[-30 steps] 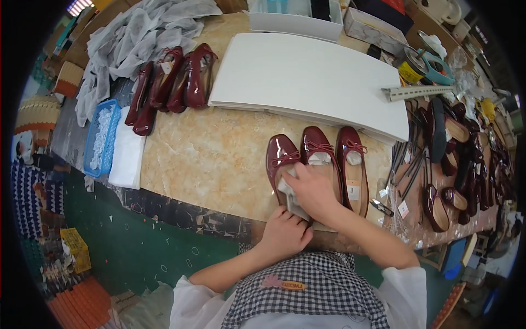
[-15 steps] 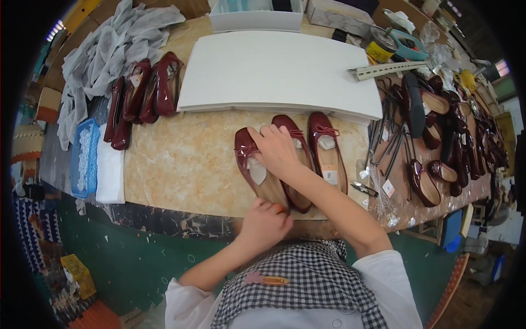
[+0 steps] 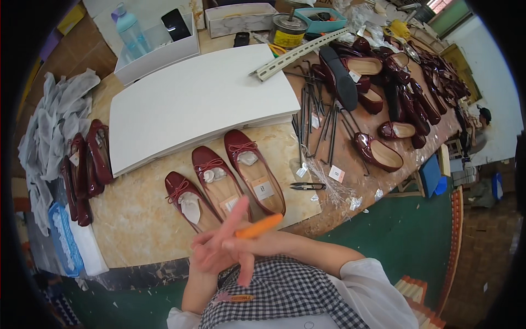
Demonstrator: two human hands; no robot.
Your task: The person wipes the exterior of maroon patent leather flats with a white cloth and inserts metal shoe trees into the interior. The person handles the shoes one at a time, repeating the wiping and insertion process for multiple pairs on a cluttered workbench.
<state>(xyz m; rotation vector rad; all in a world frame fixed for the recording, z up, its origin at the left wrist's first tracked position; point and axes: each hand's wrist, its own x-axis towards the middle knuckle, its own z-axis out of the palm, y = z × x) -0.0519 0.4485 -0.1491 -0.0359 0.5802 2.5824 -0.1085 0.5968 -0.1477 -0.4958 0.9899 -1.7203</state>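
Your left hand [image 3: 209, 255] and right hand [image 3: 262, 244] meet in front of your checked apron [image 3: 285, 293], just off the table's near edge. An orange tool [image 3: 259, 225] lies across the top of your right hand, its free end pointing up and to the right; I cannot tell which fingers pinch it. Your fingers are blurred: one points up toward the shoes and another points down, spread well apart, but I cannot tell which hand each belongs to.

Three dark red shoes stand side by side on the table [image 3: 131, 230], toes away from you. The left shoe [image 3: 205, 219] is nearest your hands, which hide its heel; white paper fills its toe. The middle shoe [image 3: 218, 191] and the right shoe [image 3: 250, 173] hold paper too, and each has a label on its insole.

Black snips [image 3: 308, 186] lie just right of the right shoe. Beyond the toes is a white board [image 3: 203, 104], with a metal strip [image 3: 296, 58] over its right corner. Black rods [image 3: 323, 131] and a pile of shoes [image 3: 408, 98] lie further right. At far left are more red shoes [image 3: 98, 153], a blue basket [image 3: 66, 241] and a white cloth [image 3: 87, 244].
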